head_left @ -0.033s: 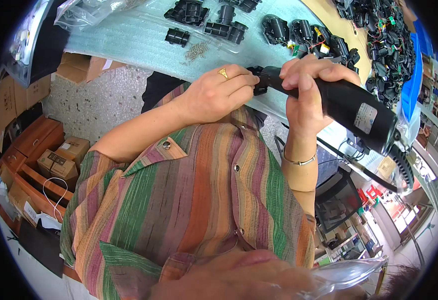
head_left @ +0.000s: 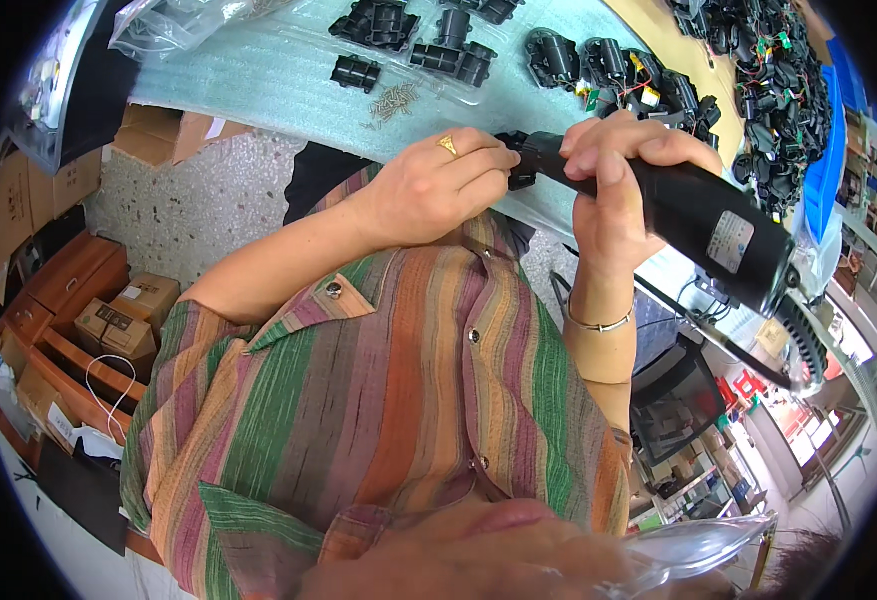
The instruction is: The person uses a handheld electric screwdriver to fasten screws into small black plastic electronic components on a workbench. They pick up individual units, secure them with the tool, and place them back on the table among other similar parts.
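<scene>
My right hand (head_left: 624, 175) is wrapped around a black electric screwdriver (head_left: 714, 220), whose cord trails off its rear end to the right. The driver lies tilted, its narrow nose pointing left into a black plastic part (head_left: 525, 178) at the table's near edge. My left hand (head_left: 444, 185) pinches that part from the left, its fingertips close to the driver's nose. Fingers and driver hide much of the part and the bit's tip. Just beyond my left hand, a small heap of screws (head_left: 395, 102) lies on the table.
Several black plastic housings (head_left: 454, 55) sit on the pale mat (head_left: 269, 95). Housings with motors and wires (head_left: 649, 85) stand farther right, beside a large pile of wired assemblies (head_left: 774, 110) and a blue bin (head_left: 835, 150). A plastic bag (head_left: 184, 25) is far left. Cardboard boxes (head_left: 119, 330) sit lower left.
</scene>
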Demonstrator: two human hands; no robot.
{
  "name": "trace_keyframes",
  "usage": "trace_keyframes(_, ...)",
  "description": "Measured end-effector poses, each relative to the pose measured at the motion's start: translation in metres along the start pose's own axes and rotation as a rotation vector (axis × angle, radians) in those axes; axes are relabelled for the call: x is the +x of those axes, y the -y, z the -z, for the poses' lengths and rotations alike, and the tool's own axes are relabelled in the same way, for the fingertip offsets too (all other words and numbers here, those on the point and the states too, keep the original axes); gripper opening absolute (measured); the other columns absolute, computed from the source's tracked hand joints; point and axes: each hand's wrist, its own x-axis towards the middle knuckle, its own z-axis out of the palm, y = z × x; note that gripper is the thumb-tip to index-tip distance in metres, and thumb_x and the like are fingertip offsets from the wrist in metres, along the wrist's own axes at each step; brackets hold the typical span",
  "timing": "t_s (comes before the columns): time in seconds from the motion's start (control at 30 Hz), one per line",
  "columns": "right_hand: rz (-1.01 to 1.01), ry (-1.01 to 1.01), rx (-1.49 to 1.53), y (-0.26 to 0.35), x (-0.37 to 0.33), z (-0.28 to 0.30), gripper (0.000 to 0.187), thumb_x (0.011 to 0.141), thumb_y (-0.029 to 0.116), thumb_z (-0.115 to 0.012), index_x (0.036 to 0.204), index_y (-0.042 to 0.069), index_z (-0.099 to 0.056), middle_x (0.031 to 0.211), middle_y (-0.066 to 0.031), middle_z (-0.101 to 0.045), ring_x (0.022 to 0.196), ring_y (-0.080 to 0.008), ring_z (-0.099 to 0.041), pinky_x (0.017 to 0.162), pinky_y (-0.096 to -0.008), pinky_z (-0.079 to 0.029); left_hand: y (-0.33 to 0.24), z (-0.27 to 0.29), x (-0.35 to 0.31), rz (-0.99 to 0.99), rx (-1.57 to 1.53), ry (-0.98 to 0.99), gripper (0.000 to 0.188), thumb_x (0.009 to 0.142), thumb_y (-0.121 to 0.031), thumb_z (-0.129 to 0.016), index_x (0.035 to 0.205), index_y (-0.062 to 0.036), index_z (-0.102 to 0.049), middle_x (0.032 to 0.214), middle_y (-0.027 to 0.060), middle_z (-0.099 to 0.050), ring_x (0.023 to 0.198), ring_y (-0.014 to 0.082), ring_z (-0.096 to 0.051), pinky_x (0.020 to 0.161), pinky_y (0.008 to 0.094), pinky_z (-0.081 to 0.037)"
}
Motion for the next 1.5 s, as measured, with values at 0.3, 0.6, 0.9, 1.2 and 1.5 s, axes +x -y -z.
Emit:
trace_keyframes(0.3, 0.109, -0.128, 0.147, 0.012, -0.007, 0.012, 0.034, 0.084, 0.006, -0.060, 0.112, 0.010, -0.041, 0.070, -0.0093, -0.055, 0.057, -0.0201, -0.051, 0.059, -0.0386, -0.047, 0.002, 0.003, 0.004, 0.135, -0.125, -0.015, 0.016, 0.073, -0.004, -0.071, 0.088, -0.0024, -0.063, 0.093, 0.0075, -0.067, 0.087, 0.0221, -0.063, 0.073, 0.0308, -0.052)
trace_keyframes(0.6, 0.124, -0.060, 0.295, 0.022, -0.008, 0.008, 0.036, 0.085, 0.008, -0.064, 0.114, 0.010, -0.043, 0.072, -0.0088, -0.055, 0.059, -0.0199, -0.051, 0.056, -0.0374, -0.046, 0.008, 0.003, 0.016, 0.282, -0.191, -0.140, 0.016, 0.072, -0.008, -0.077, 0.080, -0.0046, -0.064, 0.080, 0.0037, -0.066, 0.074, 0.0218, -0.062, 0.069, 0.0316, -0.050)
trace_keyframes(0.9, 0.116, -0.068, 0.281, 0.018, -0.006, 0.006, 0.036, 0.085, 0.007, -0.066, 0.112, 0.010, -0.043, 0.070, -0.0086, -0.055, 0.058, -0.0197, -0.052, 0.055, -0.0372, -0.048, 0.007, 0.005, 0.018, 0.292, -0.162, -0.122, 0.015, 0.071, -0.010, -0.077, 0.079, -0.0055, -0.065, 0.076, 0.0030, -0.065, 0.071, 0.0211, -0.062, 0.067, 0.0306, -0.049)
trace_keyframes(1.2, 0.133, -0.073, 0.286, 0.020, -0.006, 0.006, 0.035, 0.085, 0.007, -0.065, 0.112, 0.009, -0.044, 0.070, -0.0082, -0.056, 0.058, -0.0200, -0.053, 0.055, -0.0371, -0.047, 0.010, 0.003, 0.017, 0.322, -0.182, -0.123, 0.014, 0.071, -0.011, -0.078, 0.078, -0.0069, -0.066, 0.073, 0.0032, -0.064, 0.069, 0.0211, -0.061, 0.065, 0.0311, -0.049)
trace_keyframes(1.5, 0.119, -0.080, 0.291, 0.019, -0.005, 0.004, 0.034, 0.085, 0.006, -0.065, 0.111, 0.009, -0.043, 0.070, -0.0082, -0.055, 0.058, -0.0196, -0.052, 0.055, -0.0366, -0.047, 0.010, 0.004, 0.016, 0.350, -0.216, -0.134, 0.015, 0.071, -0.010, -0.078, 0.079, -0.0061, -0.066, 0.072, 0.0043, -0.063, 0.067, 0.0211, -0.061, 0.064, 0.0310, -0.048)
